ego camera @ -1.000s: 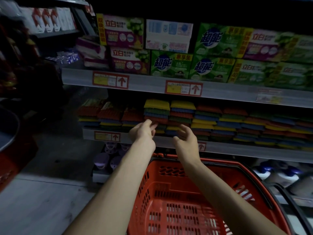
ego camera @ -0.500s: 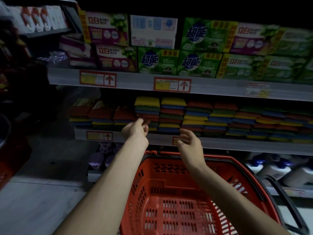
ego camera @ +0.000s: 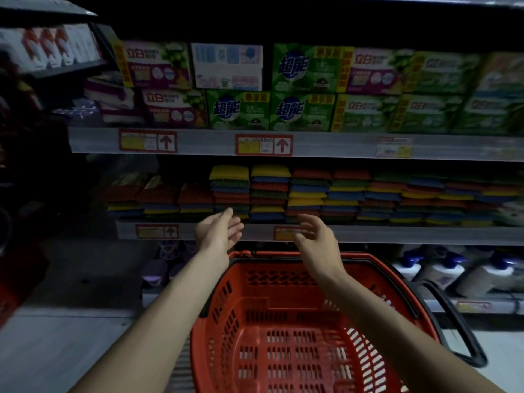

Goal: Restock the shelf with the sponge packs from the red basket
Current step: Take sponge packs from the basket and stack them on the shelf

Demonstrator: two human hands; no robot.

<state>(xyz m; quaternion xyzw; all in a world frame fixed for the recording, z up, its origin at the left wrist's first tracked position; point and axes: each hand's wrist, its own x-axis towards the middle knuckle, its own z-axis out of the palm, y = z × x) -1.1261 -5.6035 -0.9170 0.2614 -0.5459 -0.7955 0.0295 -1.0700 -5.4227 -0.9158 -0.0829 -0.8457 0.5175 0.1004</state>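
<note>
Your left hand (ego camera: 218, 232) and right hand (ego camera: 317, 239) hover spread and holding nothing before the stacked sponge packs (ego camera: 249, 191) on the shelf (ego camera: 397, 235); the red basket (ego camera: 283, 321) looks empty, so restocking seems finished.

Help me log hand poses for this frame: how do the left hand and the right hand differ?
The left hand reaches higher, its fingertips before the foot of a sponge stack; the right hand sits lower, before the shelf edge. The left hand's fingers are nearly straight; the right hand's are spread and loosely curled. Both are empty, above the red basket's far rim.
</note>
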